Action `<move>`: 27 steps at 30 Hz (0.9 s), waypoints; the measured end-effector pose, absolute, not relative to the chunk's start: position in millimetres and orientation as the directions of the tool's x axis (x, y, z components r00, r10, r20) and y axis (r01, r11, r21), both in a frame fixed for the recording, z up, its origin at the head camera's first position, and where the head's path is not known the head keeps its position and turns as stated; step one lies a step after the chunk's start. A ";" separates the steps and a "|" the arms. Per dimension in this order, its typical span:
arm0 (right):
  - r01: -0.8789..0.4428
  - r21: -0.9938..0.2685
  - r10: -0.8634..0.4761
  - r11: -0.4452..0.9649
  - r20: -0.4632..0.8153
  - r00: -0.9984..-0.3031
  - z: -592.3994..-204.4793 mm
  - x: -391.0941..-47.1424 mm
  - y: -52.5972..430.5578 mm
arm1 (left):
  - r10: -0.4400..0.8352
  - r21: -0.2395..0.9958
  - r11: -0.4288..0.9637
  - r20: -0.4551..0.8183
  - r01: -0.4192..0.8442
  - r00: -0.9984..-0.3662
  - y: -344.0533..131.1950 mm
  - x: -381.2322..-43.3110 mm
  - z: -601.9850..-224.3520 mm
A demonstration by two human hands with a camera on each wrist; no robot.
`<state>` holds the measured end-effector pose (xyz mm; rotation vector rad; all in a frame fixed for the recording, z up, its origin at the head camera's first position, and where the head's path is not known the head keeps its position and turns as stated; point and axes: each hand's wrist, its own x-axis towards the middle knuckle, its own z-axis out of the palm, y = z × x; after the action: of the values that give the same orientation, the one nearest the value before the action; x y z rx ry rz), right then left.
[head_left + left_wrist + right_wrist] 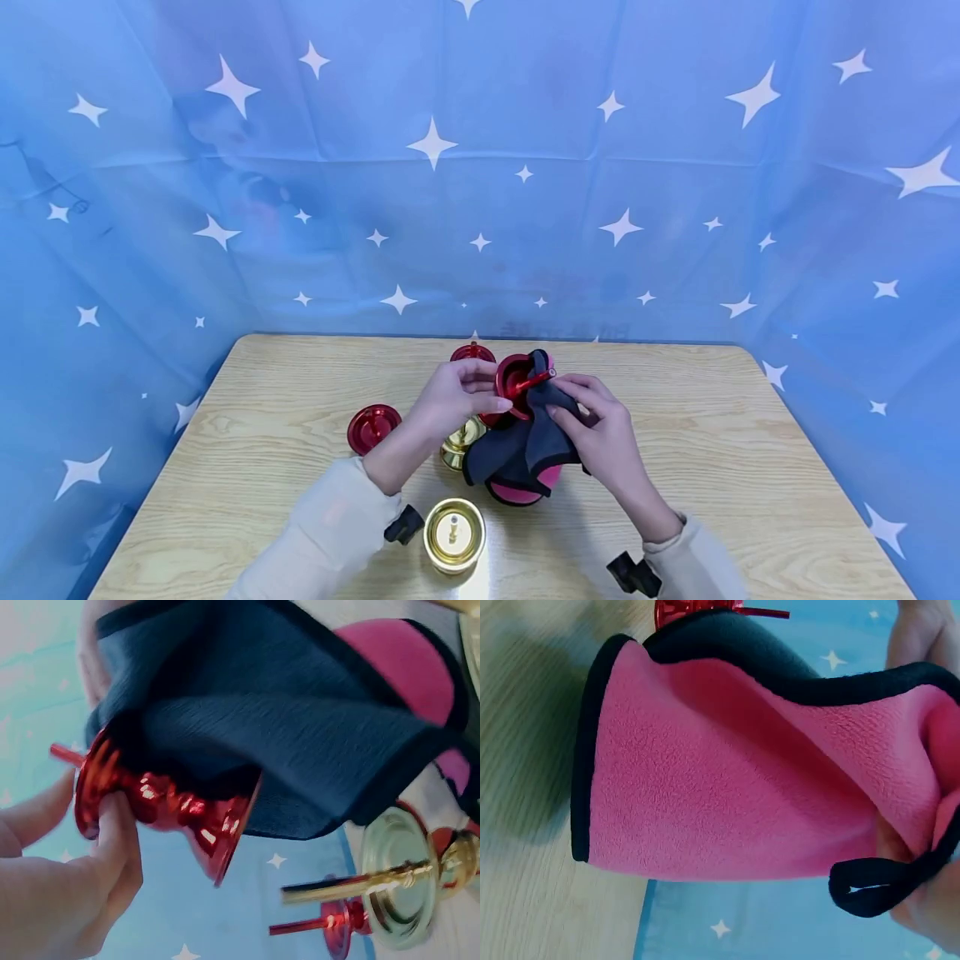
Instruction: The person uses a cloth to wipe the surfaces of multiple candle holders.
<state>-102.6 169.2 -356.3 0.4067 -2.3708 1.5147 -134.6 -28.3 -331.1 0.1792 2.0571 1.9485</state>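
My left hand (448, 398) holds a red, shiny metal goblet-shaped holder (161, 799), tilted, with a thin rod standing out of its cup. In the left wrist view the thumb and fingers grip it near the cup's rim, the flared foot pointing away. A two-sided cloth (553, 421), dark grey on one face and pink on the other with black edging, drapes over the holder and hangs below it. My right hand (606, 429) pinches this cloth beside the holder's rod. The right wrist view shows the cloth's pink face and a black hanging loop (870, 885).
On the wooden table (750, 500), a red holder (373, 427) stands at left and another red holder (472, 352) behind the left hand. One gold holder (454, 457) stands beneath the left hand, a second gold holder (453, 535) nearer the front. A starry blue curtain (525, 208) surrounds the table.
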 end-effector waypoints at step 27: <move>-0.720 -0.528 -0.378 0.450 0.618 -0.689 -344.8 -114.8 176.0 | 0.516 0.988 0.156 -0.082 -0.001 -0.853 -24.6 -130.4 -337.7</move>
<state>-114.8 176.0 -344.8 0.9248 -2.2919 1.1266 -130.4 -24.6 -337.7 0.4901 2.0377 1.7424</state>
